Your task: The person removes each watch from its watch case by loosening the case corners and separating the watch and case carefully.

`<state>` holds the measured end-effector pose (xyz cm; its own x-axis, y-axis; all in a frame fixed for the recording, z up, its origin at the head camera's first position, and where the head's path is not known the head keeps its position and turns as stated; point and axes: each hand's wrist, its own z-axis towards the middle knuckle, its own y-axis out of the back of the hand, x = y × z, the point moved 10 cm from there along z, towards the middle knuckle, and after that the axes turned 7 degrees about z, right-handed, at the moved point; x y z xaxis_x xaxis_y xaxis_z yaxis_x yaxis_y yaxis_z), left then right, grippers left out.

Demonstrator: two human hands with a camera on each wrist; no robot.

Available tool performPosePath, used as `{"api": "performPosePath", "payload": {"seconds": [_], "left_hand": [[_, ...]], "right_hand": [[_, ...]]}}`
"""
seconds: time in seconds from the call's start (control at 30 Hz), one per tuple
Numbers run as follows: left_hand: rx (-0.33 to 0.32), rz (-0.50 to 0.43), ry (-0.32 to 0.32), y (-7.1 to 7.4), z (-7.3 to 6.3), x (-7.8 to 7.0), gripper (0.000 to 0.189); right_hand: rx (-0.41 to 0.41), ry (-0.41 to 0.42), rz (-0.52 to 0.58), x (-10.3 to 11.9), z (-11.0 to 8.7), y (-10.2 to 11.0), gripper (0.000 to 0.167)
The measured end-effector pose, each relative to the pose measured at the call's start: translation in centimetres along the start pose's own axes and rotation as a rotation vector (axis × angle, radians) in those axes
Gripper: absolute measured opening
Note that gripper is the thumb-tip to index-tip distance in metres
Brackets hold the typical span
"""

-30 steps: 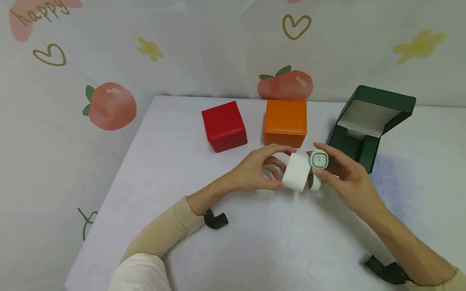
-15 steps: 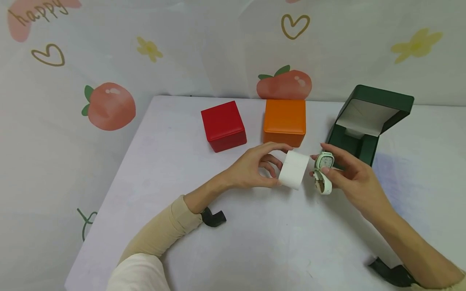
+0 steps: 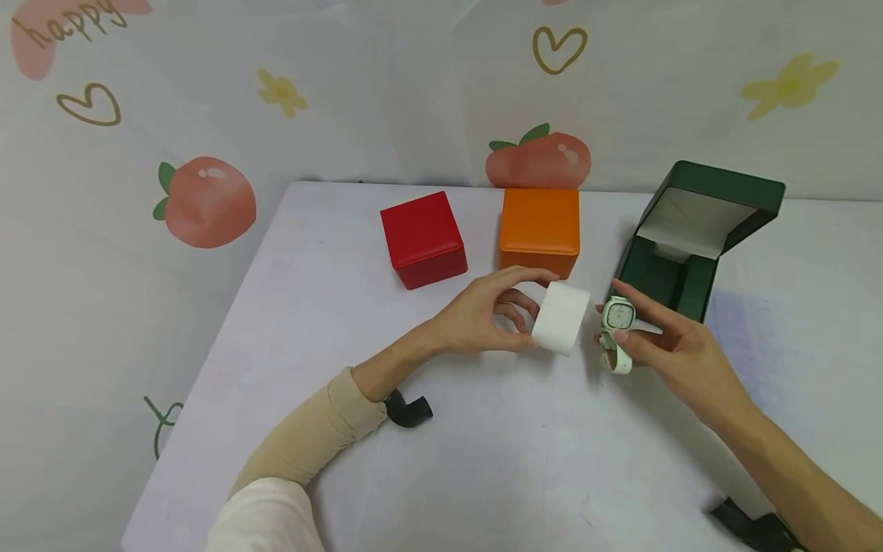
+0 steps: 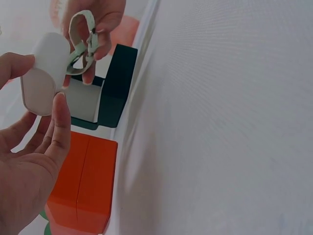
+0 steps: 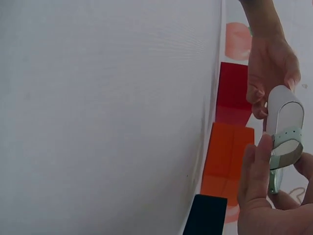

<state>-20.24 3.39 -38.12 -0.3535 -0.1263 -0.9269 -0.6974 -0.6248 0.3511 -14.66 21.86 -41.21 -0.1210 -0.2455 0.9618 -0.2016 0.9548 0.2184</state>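
Between thumb and fingers, my left hand pinches a white watch pillow by its ends, above the table. In the left wrist view the watch pillow shows a rounded flat end. To its right, my right hand holds a wristwatch with a squarish dial and a pale strap by the case. The strap is looped and hangs below, as the right wrist view shows on the wristwatch. A gap parts the watch from the pillow in the head view. Behind the right hand stands an open green watch box.
A closed orange box and a closed red box stand along the back of the white table. A printed curtain hangs right behind the table's rear edge.
My right hand has drawn the wristwatch away from the watch pillow, rightward and slightly toward me. The left hand, still pinching the pillow, has shifted only a little.
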Motion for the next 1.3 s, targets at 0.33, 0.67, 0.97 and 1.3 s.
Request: {"api": "performPosePath", "payload": {"seconds": [0.33,0.67,0.97,1.3], "left_hand": [[0.013,-0.002,0.009,-0.4,0.6,0.2,0.073],[0.011,0.023,0.019,-0.5,1.6,0.2,0.072],[0.029,0.043,0.022,-1.1,2.9,0.0,0.074],[0.015,0.102,0.038,-1.4,4.5,-0.4,0.072]], "right_hand": [[0.081,-0.052,0.009,-0.9,-0.3,-0.3,0.073],[0.086,-0.017,0.004,-0.8,-0.5,-0.1,0.067],[0.123,-0.086,0.007,-1.6,-1.0,-0.1,0.071],[0.147,-0.143,-0.054,-2.4,-1.3,0.1,0.079]]}}
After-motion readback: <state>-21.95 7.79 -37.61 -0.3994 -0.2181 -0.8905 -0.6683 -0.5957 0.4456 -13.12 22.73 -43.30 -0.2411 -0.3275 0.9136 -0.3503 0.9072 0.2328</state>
